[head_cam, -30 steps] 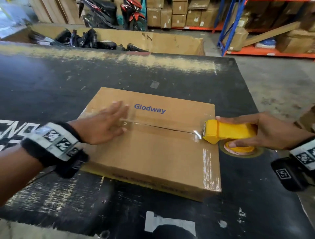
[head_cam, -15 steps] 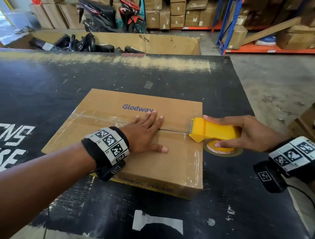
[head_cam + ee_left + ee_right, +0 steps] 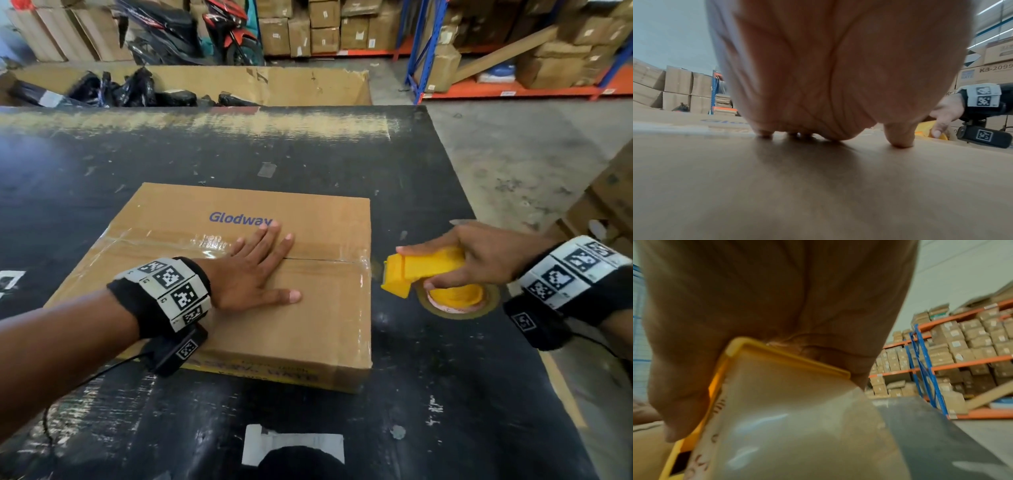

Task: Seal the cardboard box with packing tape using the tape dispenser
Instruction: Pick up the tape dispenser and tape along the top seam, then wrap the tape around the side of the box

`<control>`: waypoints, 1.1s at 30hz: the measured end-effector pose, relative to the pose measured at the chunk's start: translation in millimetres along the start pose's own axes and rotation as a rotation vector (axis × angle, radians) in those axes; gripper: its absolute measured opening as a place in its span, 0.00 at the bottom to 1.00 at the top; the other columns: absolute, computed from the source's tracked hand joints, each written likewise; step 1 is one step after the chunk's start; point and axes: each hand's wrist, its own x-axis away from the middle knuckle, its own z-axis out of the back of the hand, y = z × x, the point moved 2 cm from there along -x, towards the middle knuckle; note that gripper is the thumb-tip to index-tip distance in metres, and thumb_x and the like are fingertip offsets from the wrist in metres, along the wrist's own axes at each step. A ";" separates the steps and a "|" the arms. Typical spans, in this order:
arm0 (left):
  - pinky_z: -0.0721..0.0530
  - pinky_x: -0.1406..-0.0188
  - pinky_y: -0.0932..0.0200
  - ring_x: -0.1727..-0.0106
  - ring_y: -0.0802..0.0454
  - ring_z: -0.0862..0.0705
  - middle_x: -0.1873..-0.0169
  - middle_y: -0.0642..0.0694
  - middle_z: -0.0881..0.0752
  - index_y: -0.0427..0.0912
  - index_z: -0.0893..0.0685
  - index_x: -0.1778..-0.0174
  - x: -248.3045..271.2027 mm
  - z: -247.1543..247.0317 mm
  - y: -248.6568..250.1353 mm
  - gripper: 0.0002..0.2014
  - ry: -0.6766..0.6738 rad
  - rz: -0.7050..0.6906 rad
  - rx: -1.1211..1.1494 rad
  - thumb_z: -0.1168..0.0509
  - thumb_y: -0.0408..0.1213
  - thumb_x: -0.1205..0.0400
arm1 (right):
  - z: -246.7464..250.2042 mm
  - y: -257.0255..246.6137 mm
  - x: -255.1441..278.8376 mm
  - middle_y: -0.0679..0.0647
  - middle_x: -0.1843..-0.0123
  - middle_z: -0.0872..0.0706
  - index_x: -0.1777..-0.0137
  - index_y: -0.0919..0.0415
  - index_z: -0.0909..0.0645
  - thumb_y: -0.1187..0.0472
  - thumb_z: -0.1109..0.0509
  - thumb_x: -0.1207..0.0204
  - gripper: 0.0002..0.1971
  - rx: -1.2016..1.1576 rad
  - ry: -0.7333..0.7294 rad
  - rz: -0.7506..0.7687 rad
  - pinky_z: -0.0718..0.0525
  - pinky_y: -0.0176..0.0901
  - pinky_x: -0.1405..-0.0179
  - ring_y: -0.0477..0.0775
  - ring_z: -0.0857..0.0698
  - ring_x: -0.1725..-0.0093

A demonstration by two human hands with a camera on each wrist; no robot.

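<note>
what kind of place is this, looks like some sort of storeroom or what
Most likely a warehouse or packing area. Blue and orange shelving is stacked with cardboard cartons, a big open bin of black parcels sits behind the worn black table, and a scooter is parked indoors on bare concrete.

Even, fairly bright indoor light fills the head view, with glare on the clear tape (image 3: 205, 241) at centre left and bowed lines toward the edges, while both wrist views are soft and blurred up close (the right one smeared throughout).
</note>
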 end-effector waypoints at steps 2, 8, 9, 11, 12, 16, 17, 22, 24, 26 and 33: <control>0.63 0.13 0.39 0.15 0.45 0.77 0.16 0.43 0.79 0.52 0.77 0.16 0.1 0.4 0.8 0.65 -0.002 0.006 0.001 0.73 0.87 0.46 | -0.3 -6.1 -11.7 0.39 0.62 0.09 0.32 0.13 0.27 0.21 0.31 0.39 0.31 0.003 -0.053 -0.046 0.20 0.40 0.55 0.38 0.12 0.61; 0.62 0.12 0.40 0.14 0.45 0.75 0.15 0.42 0.76 0.51 0.74 0.15 4.5 7.6 5.5 0.65 -0.012 0.028 0.021 0.66 0.87 0.43 | -36.4 30.2 -0.4 0.44 0.45 0.07 0.32 0.34 0.14 0.28 0.29 0.49 0.40 0.025 -0.096 -0.240 0.19 0.39 0.49 0.47 0.11 0.49; 0.60 0.12 0.41 0.13 0.44 0.73 0.14 0.40 0.73 0.50 0.71 0.13 6.8 12.3 9.8 0.63 -0.008 0.032 0.008 0.61 0.85 0.38 | -37.6 33.6 5.3 0.40 0.45 0.08 0.30 0.30 0.16 0.27 0.28 0.49 0.40 -0.066 -0.037 -0.234 0.19 0.39 0.49 0.44 0.12 0.51; 0.58 0.11 0.43 0.11 0.43 0.67 0.11 0.38 0.66 0.51 0.63 0.11 5.8 26.4 30.0 0.54 0.076 -0.078 -0.095 0.47 0.75 0.25 | -37.1 32.8 17.7 0.33 0.45 0.07 0.29 0.25 0.19 0.25 0.22 0.46 0.39 -0.259 0.140 -0.243 0.16 0.38 0.46 0.39 0.11 0.51; 0.58 0.11 0.43 0.10 0.44 0.64 0.11 0.40 0.62 0.52 0.57 0.10 2.1 33.1 43.6 0.48 0.152 -0.197 -0.141 0.43 0.68 0.20 | -39.3 29.8 23.0 0.29 0.49 0.08 0.29 0.26 0.20 0.30 0.19 0.41 0.36 -0.352 0.213 -0.245 0.15 0.34 0.47 0.33 0.11 0.53; 0.52 0.12 0.37 0.10 0.49 0.48 0.15 0.48 0.32 0.55 0.28 0.19 -22.8 48.8 97.4 0.30 0.219 -0.563 -0.205 0.44 0.57 0.19 | -51.9 6.6 46.2 0.31 0.33 0.13 0.24 0.40 0.19 0.40 0.19 0.37 0.37 -0.611 0.494 -0.213 0.22 0.22 0.39 0.22 0.18 0.38; 0.50 0.13 0.34 0.11 0.49 0.41 0.20 0.49 0.25 0.55 0.22 0.24 -28.2 49.6 105.9 0.29 0.168 -0.565 -0.245 0.46 0.58 0.20 | -54.9 -0.3 53.9 0.32 0.31 0.14 0.24 0.43 0.18 0.42 0.18 0.37 0.38 -0.658 0.558 -0.204 0.24 0.19 0.40 0.24 0.18 0.35; 0.31 0.22 0.45 0.33 0.52 0.19 0.37 0.52 0.13 0.52 0.13 0.36 -38.5 71.6 120.3 0.27 0.092 -0.555 -0.195 0.51 0.56 0.21 | -60.8 -44.8 93.0 0.24 0.33 0.16 0.23 0.49 0.19 0.52 0.17 0.34 0.36 -0.823 0.802 -0.202 0.21 0.21 0.44 0.28 0.14 0.41; 0.23 0.27 0.49 0.38 0.54 0.15 0.40 0.51 0.10 0.49 0.14 0.33 -43.5 93.8 117.6 0.21 0.131 -0.513 0.158 0.46 0.48 0.16 | -60.9 -63.4 104.1 0.29 0.32 0.13 0.22 0.51 0.20 0.53 0.18 0.35 0.38 -0.892 0.905 -0.202 0.20 0.24 0.42 0.31 0.14 0.38; 0.19 0.28 0.48 0.39 0.50 0.11 0.42 0.46 0.09 0.46 0.16 0.31 -47.5 114.2 113.2 0.18 0.107 -0.456 0.582 0.44 0.43 0.13 | -58.4 -85.9 110.3 0.31 0.30 0.14 0.20 0.50 0.22 0.53 0.17 0.34 0.39 -0.904 0.981 -0.211 0.19 0.26 0.40 0.32 0.15 0.34; 0.11 0.46 0.56 0.55 0.51 0.10 0.51 0.40 0.11 0.41 0.17 0.29 -38.3 132.1 110.4 0.17 -0.089 -0.492 1.091 0.33 0.34 0.15 | -50.8 -152.1 102.4 0.37 0.23 0.19 0.17 0.42 0.29 0.48 0.17 0.30 0.41 -0.767 1.141 -0.289 0.17 0.47 0.31 0.41 0.19 0.25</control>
